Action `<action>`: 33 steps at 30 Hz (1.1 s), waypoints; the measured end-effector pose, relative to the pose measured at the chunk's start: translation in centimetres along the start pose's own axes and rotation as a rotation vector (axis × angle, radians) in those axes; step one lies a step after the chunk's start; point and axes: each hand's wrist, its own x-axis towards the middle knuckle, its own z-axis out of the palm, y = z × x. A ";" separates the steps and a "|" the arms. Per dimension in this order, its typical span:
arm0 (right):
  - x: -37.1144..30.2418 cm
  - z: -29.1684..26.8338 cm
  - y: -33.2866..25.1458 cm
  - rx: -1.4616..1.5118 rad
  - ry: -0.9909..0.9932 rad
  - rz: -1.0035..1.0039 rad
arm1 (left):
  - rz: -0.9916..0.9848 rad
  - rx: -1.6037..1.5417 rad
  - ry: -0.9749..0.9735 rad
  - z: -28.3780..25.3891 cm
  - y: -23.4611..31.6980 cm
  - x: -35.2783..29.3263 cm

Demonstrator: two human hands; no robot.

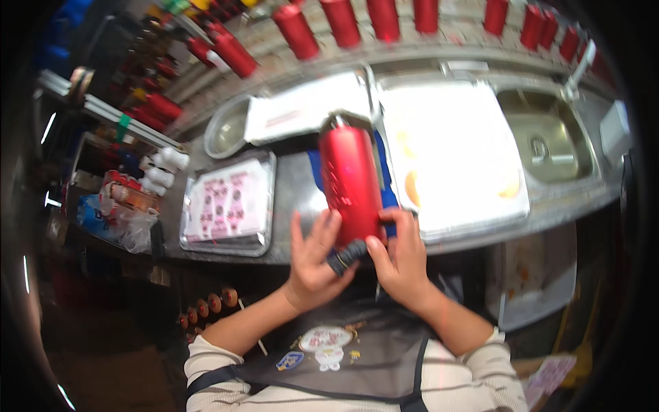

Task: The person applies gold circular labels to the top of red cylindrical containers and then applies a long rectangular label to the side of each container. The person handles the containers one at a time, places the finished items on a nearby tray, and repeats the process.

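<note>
A glossy red metal bottle (351, 175) with a silver neck at its far end lies tilted away from me, over a blue cloth (386, 182) on the counter. My left hand (317, 257) supports its near left side, fingers stretched along it. At the near right side, my right hand (401, 257) grips it with bent fingers and the thumb on its near end. A black sleeve-like piece (348, 257) crosses the near end between my hands; whether it covers my left thumb or is a separate part, I cannot tell.
To the left lies a clear tray (266, 237) with a printed sheet (230, 199). Behind are a round bowl (225, 130) and a white-covered tray (302, 106). A white-lined tray (453, 151) and sink (549, 141) are on the right. Red bottles (342, 20) line the back.
</note>
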 end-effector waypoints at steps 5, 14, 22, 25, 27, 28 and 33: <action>-0.2 0.0 0.6 0.003 -0.055 0.044 | 0.040 0.036 0.010 -0.6 0.3 0.0; -0.3 -1.3 1.4 0.306 -0.084 0.013 | 0.183 0.053 0.050 -1.1 0.7 2.1; -1.2 -3.5 5.3 0.008 0.029 -0.109 | 0.280 0.072 0.068 1.4 1.7 4.5; -2.0 -4.2 4.2 -0.094 0.060 -0.066 | 0.219 0.025 0.141 1.3 1.4 3.7; -2.9 -2.8 2.8 -0.161 0.159 -0.387 | 0.169 -0.008 0.201 1.4 1.0 3.3; -3.4 -2.6 1.3 -0.229 0.007 -0.428 | 0.137 -0.007 0.217 1.3 0.9 3.2; -4.1 -1.0 -1.0 -0.283 -0.118 -0.360 | 0.148 0.123 0.253 2.2 0.7 3.6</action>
